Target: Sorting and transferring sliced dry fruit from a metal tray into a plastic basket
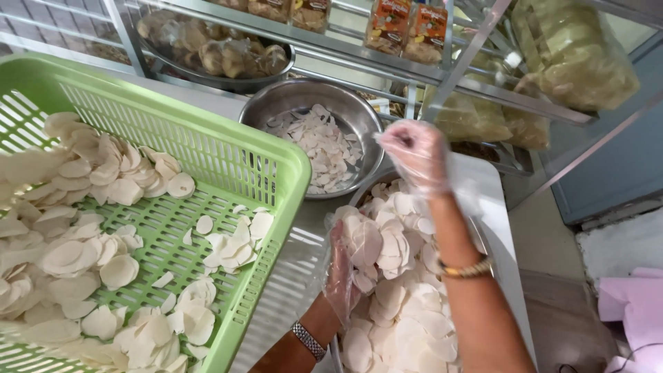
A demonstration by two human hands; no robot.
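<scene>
My left hand (343, 271), in a thin clear plastic glove, holds a stack of pale round crackers (366, 243) over a bowl heaped with the same white crackers (407, 318). My right hand (414, 153), also gloved, is raised above the bowl's far edge with fingers curled closed; I see nothing in it. A silver watch is on my left wrist and a gold bracelet on my right.
A green plastic basket (276, 181) with several white crackers fills the left. A steel bowl (359, 114) with smaller cracker pieces stands behind. A metal rack (442, 65) holds bagged snacks and a tray. Pink cloth (632, 304) lies at the right.
</scene>
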